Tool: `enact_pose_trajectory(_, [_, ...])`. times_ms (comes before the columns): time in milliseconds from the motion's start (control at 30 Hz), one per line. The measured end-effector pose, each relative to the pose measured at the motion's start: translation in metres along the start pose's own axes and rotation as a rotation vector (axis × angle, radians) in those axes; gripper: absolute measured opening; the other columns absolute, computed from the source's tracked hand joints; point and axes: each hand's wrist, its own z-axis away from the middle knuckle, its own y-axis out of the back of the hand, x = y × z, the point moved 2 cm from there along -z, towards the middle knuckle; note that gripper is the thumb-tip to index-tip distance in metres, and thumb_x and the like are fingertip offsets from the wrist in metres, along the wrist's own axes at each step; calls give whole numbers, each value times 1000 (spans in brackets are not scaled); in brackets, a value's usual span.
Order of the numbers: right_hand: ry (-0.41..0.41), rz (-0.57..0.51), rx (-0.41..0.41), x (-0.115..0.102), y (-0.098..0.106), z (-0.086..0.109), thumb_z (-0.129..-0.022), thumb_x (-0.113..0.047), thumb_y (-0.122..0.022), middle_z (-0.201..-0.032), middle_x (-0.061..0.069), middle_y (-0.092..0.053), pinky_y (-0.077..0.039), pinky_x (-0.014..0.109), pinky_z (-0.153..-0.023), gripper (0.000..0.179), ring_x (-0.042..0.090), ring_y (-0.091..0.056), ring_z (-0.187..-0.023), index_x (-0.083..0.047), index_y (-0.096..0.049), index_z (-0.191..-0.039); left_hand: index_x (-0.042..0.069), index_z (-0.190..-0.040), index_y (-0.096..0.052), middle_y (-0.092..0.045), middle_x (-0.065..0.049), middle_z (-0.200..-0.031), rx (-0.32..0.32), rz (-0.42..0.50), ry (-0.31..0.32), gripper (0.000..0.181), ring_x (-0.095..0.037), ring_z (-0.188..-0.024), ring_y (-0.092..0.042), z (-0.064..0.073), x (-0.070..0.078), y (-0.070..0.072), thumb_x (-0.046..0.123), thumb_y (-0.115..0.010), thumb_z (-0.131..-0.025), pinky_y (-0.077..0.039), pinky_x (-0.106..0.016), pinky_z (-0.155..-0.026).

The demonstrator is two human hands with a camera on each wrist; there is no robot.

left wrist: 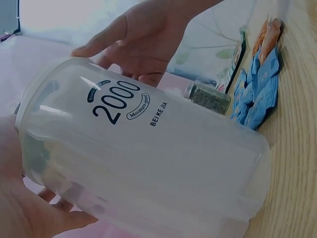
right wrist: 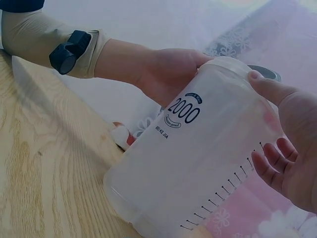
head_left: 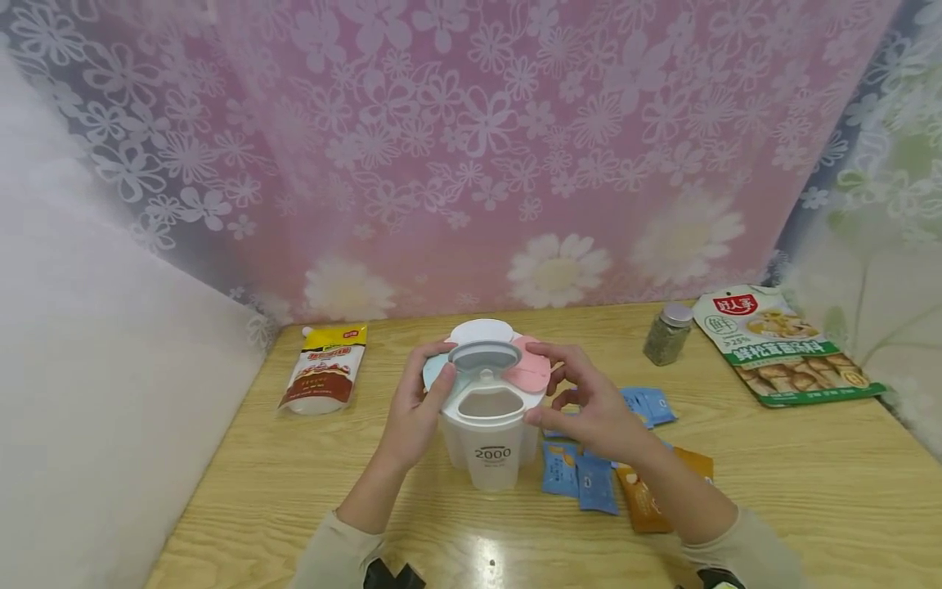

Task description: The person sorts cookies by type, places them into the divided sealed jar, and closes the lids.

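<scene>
On a wooden table [head_left: 265,483] before pink flowered cloth [head_left: 441,172], both hands [head_left: 414,415] [head_left: 599,409], half-curled, grip a lidded container [head_left: 493,470] near its top

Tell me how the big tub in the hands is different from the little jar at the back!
The tub is much bigger than the jar. The tub is cloudy white, while the jar is clear with greenish bits inside. The left hand and right hand hold the tub; neither touches the jar. Both are lidded containers.
</scene>
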Motion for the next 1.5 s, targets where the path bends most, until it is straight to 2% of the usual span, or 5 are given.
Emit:
enact_pose_trajectory(367, [-17, 22, -17, 4, 20, 12, -89, 3, -70, -117, 5, -50, -54, 28, -73, 63, 15, -54, -85, -11, -47, -146, 5, -131, -52, -46, -13, -148, 32, 9, -5, 28, -14, -129, -51, 1, 0, -7, 14, -50, -104, -49, -24, -98])
enact_pose_trajectory(800, [18, -41, -276, 13, 62, 32, -88, 14, -64, -111, 5, -50, -52, 33, -73, 73, 17, -55, -78, 1, -32, -151, 7, -133, -51, -46, -13, -149, 43, -8, -7, 29, -21, -125, -53, -2, 3, -3, 16, -48, -105, -51, -25, -95])
enact_pose_trajectory(1067, [138, -233, -402, 37, 82, 52, -80, 27, -60, -116, 6, -52, -52, 37, -68, 79, 18, -54, -80, 16, -24, -148, 7, -135, -49, -51, -15, -138, 28, 11, 2, 31, -14, -113, -57, -4, 3, -1, 16, -48, -105, -55, -27, -86])
enact_pose_trajectory(1333, [-55, -389, -496, 61, 89, 85, -85, 27, -56, -117, 10, -51, -55, 40, -61, 77, 23, -56, -78, 14, -18, -151, 6, -136, -47, -53, -18, -131, 15, 32, -3, 32, -13, -108, -59, -1, 0, 1, 14, -48, -105, -57, -28, -81])
enact_pose_trajectory(1500, [-203, -353, -511, 71, 91, 101, -88, 20, -59, -130, 18, -46, -51, 38, -54, 75, 21, -62, -78, 11, -21, -152, 8, -137, -46, -52, -16, -131, 9, 34, 25, 32, -15, -108, -58, -2, 0, 0, 17, -47, -106, -57, -29, -81])
